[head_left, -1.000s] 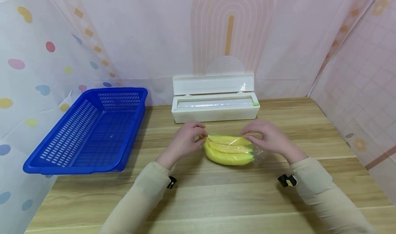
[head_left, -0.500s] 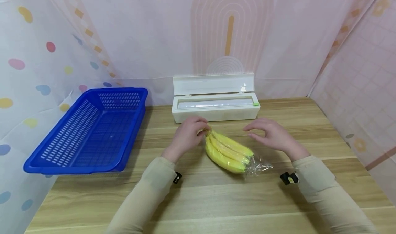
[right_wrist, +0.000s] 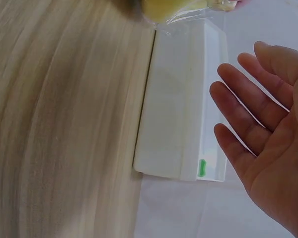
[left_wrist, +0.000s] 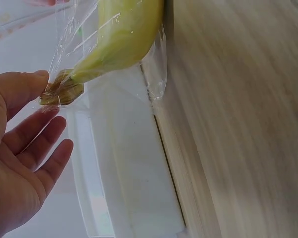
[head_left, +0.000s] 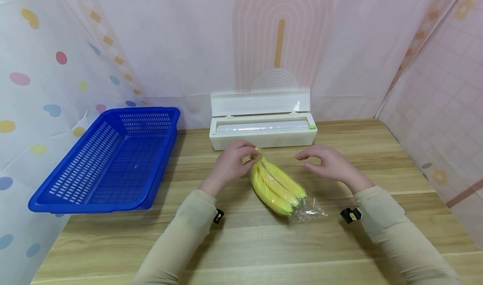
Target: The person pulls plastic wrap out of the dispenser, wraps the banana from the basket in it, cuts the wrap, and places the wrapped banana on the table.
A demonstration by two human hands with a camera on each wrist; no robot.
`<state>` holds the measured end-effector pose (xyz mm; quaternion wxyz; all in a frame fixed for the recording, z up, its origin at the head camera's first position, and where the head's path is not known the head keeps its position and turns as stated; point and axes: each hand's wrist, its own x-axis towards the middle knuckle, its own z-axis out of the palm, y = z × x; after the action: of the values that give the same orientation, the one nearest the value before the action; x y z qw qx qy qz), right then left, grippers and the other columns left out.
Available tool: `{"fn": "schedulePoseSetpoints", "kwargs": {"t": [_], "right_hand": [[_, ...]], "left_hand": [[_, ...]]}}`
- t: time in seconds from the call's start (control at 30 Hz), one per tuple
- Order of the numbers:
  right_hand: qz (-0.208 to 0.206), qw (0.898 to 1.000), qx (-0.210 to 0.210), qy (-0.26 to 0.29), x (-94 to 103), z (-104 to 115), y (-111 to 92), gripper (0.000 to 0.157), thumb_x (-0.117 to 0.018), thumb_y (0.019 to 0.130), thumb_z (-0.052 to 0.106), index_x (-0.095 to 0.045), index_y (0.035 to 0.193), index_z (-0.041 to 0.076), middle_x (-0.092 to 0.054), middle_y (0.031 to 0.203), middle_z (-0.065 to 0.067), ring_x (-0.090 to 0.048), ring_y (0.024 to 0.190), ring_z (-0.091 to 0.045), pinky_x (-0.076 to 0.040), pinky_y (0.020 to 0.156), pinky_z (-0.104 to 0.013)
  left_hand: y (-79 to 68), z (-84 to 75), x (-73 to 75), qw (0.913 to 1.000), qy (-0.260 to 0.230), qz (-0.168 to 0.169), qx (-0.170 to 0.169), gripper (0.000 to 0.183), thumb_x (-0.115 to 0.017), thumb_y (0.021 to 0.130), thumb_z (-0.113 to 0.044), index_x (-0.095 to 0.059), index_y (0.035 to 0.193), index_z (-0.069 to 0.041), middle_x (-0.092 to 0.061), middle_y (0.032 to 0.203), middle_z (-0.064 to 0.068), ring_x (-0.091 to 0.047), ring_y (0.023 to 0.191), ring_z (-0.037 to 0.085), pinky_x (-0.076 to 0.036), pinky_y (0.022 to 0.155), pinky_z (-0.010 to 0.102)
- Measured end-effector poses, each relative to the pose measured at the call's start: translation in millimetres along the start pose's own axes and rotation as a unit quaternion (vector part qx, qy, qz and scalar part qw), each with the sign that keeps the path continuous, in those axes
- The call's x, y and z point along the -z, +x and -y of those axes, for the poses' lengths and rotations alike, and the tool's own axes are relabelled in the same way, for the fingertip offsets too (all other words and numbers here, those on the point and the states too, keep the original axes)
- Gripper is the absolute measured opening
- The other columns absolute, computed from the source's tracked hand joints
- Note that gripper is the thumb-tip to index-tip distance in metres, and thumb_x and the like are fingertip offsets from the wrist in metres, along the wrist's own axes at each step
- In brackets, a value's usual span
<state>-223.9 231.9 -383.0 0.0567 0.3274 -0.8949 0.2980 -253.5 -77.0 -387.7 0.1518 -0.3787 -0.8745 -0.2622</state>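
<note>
Crinkled, glossy clear plastic film (head_left: 310, 212) wraps the smooth bananas (head_left: 274, 187). The far box (head_left: 264, 141) and left basket (head_left: 128, 167) look plastic, the table (head_left: 264, 251) wood-grained, the far backdrop (head_left: 188, 37) matt cloth.

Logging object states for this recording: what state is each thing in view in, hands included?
Bananas: wrapped, held at the stem
Film: around the bananas, loose and crumpled at one end
Box: upright, open
Lid: raised
Roll: lying inside the box
Basket: upright, open-topped
Left grip: pinching the stem
Right grip: holding nothing, apart from the bananas
</note>
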Motion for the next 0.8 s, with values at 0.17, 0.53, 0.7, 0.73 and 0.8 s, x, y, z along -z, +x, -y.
{"fn": "schedulePoseSetpoints", "kwargs": {"t": [0.17, 0.53, 0.7, 0.73, 0.8], "right_hand": [[0.009, 1.0, -0.008, 0.003, -2.6, -2, 0, 0.025, -0.071, 0.09, 0.005, -0.07, 0.114, 0.003, -0.07, 0.112, -0.009, -0.064, 0.105, -0.028, -0.049, 0.096, -0.049], [0.023, 1.0, -0.013, 0.003, -10.1, 1, 1, 0.026, -0.073, 0.089, 0.008, -0.07, 0.114, 0.002, -0.07, 0.111, -0.009, -0.065, 0.104, -0.028, -0.049, 0.096, -0.049], [0.024, 1.0, -0.017, 0.003, -12.8, 1, 2, 0.027, -0.074, 0.088, 0.009, -0.069, 0.114, 0.002, -0.07, 0.111, -0.01, -0.065, 0.104, -0.027, -0.049, 0.097, -0.049], [0.024, 1.0, -0.02, 0.003, -13.2, 1, 2, 0.028, -0.074, 0.088, 0.009, -0.069, 0.115, 0.002, -0.07, 0.111, -0.01, -0.065, 0.104, -0.027, -0.049, 0.097, -0.049], [0.022, 0.999, -0.026, 0.005, -13.9, 1, 3, 0.028, -0.074, 0.089, 0.01, -0.069, 0.116, 0.002, -0.07, 0.112, -0.01, -0.064, 0.105, -0.028, -0.049, 0.097, -0.049]], "left_hand": [[2.4, -2.2, -2.3, 0.9997, -0.021, 0.008, -0.006, 0.021, -0.076, 0.085, -0.006, -0.074, 0.106, -0.007, -0.066, 0.122, 0.013, -0.058, 0.116, 0.03, -0.044, 0.103, 0.041], [-2.8, -6.6, -3.6, 0.9982, -0.051, 0.025, -0.019, 0.033, -0.076, 0.086, -0.008, -0.071, 0.119, -0.009, -0.06, 0.133, 0.013, -0.053, 0.124, 0.03, -0.04, 0.108, 0.042], [-6.2, -6.3, -2.0, 0.9949, -0.099, 0.015, -0.007, 0.037, -0.075, 0.087, -0.008, -0.068, 0.123, -0.008, -0.057, 0.136, 0.016, -0.051, 0.127, 0.033, -0.038, 0.109, 0.047], [-6.8, -6.0, -1.4, 0.9937, -0.112, 0.011, 0.003, 0.039, -0.075, 0.086, -0.008, -0.067, 0.124, -0.007, -0.057, 0.137, 0.017, -0.051, 0.127, 0.033, -0.037, 0.109, 0.048], [-8.0, -5.7, 0.3, 0.991, -0.131, 0.002, 0.03, 0.041, -0.075, 0.086, -0.008, -0.065, 0.126, -0.006, -0.058, 0.136, 0.017, -0.051, 0.127, 0.033, -0.037, 0.109, 0.049]]}}
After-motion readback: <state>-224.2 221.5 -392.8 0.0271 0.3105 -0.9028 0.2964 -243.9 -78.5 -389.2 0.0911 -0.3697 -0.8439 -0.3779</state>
